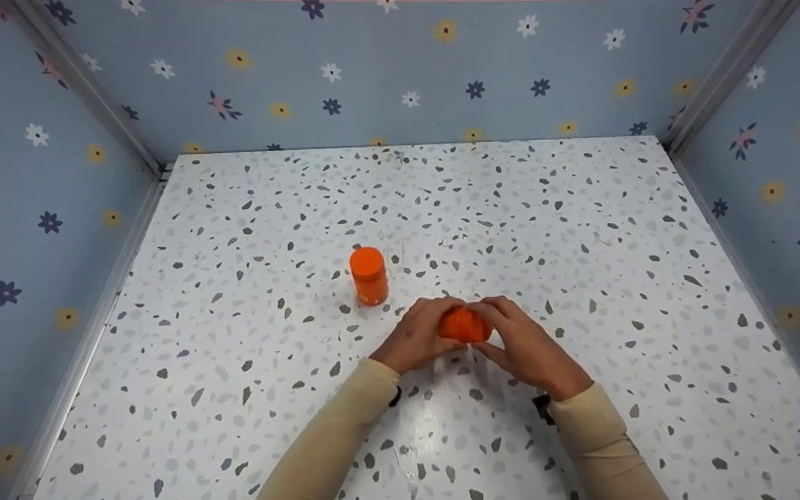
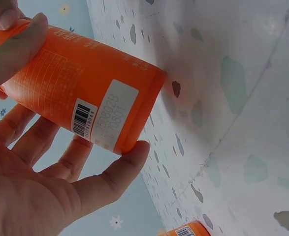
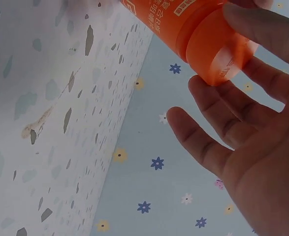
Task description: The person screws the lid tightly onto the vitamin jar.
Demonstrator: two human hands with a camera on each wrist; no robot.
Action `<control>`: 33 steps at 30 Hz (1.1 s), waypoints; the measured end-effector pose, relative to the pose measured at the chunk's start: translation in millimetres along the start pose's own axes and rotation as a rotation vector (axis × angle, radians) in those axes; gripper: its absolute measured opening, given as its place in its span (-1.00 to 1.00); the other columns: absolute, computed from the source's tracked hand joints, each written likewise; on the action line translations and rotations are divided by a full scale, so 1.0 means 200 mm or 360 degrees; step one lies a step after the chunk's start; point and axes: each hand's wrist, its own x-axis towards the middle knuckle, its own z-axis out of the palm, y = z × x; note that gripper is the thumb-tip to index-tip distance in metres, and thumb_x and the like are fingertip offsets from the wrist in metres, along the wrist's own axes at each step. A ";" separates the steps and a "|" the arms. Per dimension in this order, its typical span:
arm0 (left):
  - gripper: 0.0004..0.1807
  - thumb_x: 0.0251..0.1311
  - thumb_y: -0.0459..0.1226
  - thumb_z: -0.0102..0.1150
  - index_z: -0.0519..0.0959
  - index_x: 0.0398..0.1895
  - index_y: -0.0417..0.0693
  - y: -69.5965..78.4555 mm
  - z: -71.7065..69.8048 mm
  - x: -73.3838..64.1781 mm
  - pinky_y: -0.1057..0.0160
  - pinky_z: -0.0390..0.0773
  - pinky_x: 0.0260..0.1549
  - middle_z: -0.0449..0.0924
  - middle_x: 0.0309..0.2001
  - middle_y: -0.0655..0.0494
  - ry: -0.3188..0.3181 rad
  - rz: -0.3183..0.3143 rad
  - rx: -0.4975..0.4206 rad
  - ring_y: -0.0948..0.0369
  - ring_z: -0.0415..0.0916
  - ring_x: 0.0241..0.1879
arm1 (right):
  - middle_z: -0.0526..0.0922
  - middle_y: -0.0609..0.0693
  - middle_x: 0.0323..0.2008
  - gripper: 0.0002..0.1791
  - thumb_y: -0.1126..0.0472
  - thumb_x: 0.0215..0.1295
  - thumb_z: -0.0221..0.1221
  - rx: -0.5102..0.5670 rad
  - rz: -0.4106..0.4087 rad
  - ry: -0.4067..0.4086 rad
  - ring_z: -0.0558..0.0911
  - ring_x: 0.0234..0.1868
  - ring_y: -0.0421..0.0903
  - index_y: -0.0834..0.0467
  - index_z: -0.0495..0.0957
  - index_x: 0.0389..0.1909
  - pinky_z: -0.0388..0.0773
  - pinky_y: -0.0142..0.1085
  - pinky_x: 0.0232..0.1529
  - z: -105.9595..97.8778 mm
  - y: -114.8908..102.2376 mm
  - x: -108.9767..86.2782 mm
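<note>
An orange bottle (image 1: pixel 466 325) is held tilted between both hands, just above the table. My left hand (image 1: pixel 419 335) grips its body. In the left wrist view the thumb lies across the printed side of the bottle (image 2: pixel 60 83), and one fingertip touches the edge of its base. A white label and a barcode show near that base. My right hand (image 1: pixel 528 347) holds the capped end with thumb and fingers. The right wrist view shows the smooth orange cap (image 3: pixel 218 49) on the bottle. A second orange bottle (image 1: pixel 370 278) stands upright, capped, left of the hands.
The white speckled table (image 1: pixel 247 333) lies under both hands. Blue flowered panels (image 1: pixel 372 69) enclose it at the back and both sides, with grey metal strips (image 1: pixel 726 69) at the corners.
</note>
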 end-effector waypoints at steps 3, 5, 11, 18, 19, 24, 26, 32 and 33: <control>-0.43 0.08 -0.28 0.49 0.53 0.20 -0.06 0.00 0.00 0.00 0.10 0.53 0.12 0.60 0.10 0.02 0.0007 0.0012 -0.0006 0.07 0.46 0.07 | 0.49 0.14 0.09 -0.38 0.32 0.17 0.41 0.0000 -0.0006 0.0006 0.55 0.06 0.04 0.20 0.43 0.26 0.60 -0.10 0.06 0.00 0.00 0.00; -0.43 0.09 -0.28 0.49 0.54 0.19 -0.07 0.01 0.00 0.00 0.09 0.53 0.11 0.60 0.09 0.02 0.0007 0.0010 -0.0014 0.06 0.46 0.06 | 0.49 0.15 0.07 -0.39 0.31 0.19 0.40 0.0001 -0.0016 0.0007 0.55 0.04 0.04 0.22 0.43 0.26 0.60 -0.10 0.05 0.00 0.00 0.00; -0.42 0.09 -0.28 0.49 0.52 0.21 -0.06 0.01 0.00 0.00 0.08 0.52 0.13 0.59 0.10 0.01 -0.0001 -0.0019 -0.0011 0.06 0.46 0.07 | 0.47 0.16 0.17 -0.30 0.30 0.14 0.44 -0.0015 0.0008 0.0005 0.56 0.12 0.10 0.18 0.41 0.31 0.60 -0.04 0.09 0.00 0.01 0.00; -0.42 0.09 -0.26 0.49 0.53 0.21 -0.04 0.00 -0.01 0.00 0.06 0.51 0.11 0.59 0.12 0.02 -0.0001 -0.0030 -0.0007 0.06 0.45 0.07 | 0.47 0.17 0.22 -0.30 0.38 0.12 0.43 -0.0008 -0.0051 -0.0004 0.53 0.19 0.13 0.12 0.44 0.31 0.57 -0.03 0.13 -0.01 0.02 -0.01; -0.41 0.09 -0.26 0.49 0.53 0.21 -0.04 0.00 -0.01 0.00 0.06 0.51 0.12 0.59 0.12 0.03 -0.0002 -0.0031 -0.0007 0.06 0.45 0.08 | 0.48 0.17 0.21 -0.31 0.39 0.13 0.42 -0.0002 -0.0065 -0.0004 0.53 0.18 0.13 0.13 0.44 0.31 0.56 -0.04 0.14 -0.01 0.02 -0.01; -0.41 0.08 -0.26 0.49 0.53 0.22 -0.02 0.01 -0.01 0.00 0.08 0.51 0.12 0.59 0.12 0.06 -0.0006 -0.0036 -0.0004 0.08 0.46 0.07 | 0.49 0.14 0.17 -0.33 0.39 0.15 0.40 0.0021 -0.0062 -0.0001 0.55 0.15 0.07 0.17 0.44 0.30 0.57 -0.08 0.14 -0.01 0.01 0.00; -0.41 0.08 -0.27 0.50 0.53 0.22 -0.02 0.01 -0.01 0.00 0.08 0.52 0.12 0.59 0.12 0.06 -0.0010 -0.0040 -0.0006 0.08 0.46 0.07 | 0.49 0.13 0.16 -0.33 0.37 0.15 0.41 0.0024 -0.0039 -0.0004 0.56 0.14 0.06 0.18 0.43 0.30 0.57 -0.09 0.13 -0.01 0.01 0.00; -0.41 0.09 -0.28 0.49 0.52 0.22 -0.06 0.00 -0.01 0.00 0.09 0.53 0.11 0.59 0.12 0.02 0.0000 -0.0005 -0.0008 0.06 0.46 0.06 | 0.50 0.15 0.08 -0.35 0.31 0.18 0.40 0.0019 -0.0016 0.0015 0.58 0.05 0.04 0.27 0.41 0.29 0.61 -0.09 0.06 0.00 0.01 -0.01; -0.41 0.09 -0.29 0.48 0.52 0.22 -0.07 0.00 -0.01 0.00 0.09 0.53 0.11 0.59 0.12 0.01 0.0003 0.0005 -0.0009 0.06 0.46 0.06 | 0.50 0.15 0.07 -0.36 0.29 0.19 0.40 0.0017 -0.0017 0.0019 0.58 0.03 0.04 0.30 0.40 0.28 0.62 -0.09 0.04 0.01 0.01 -0.01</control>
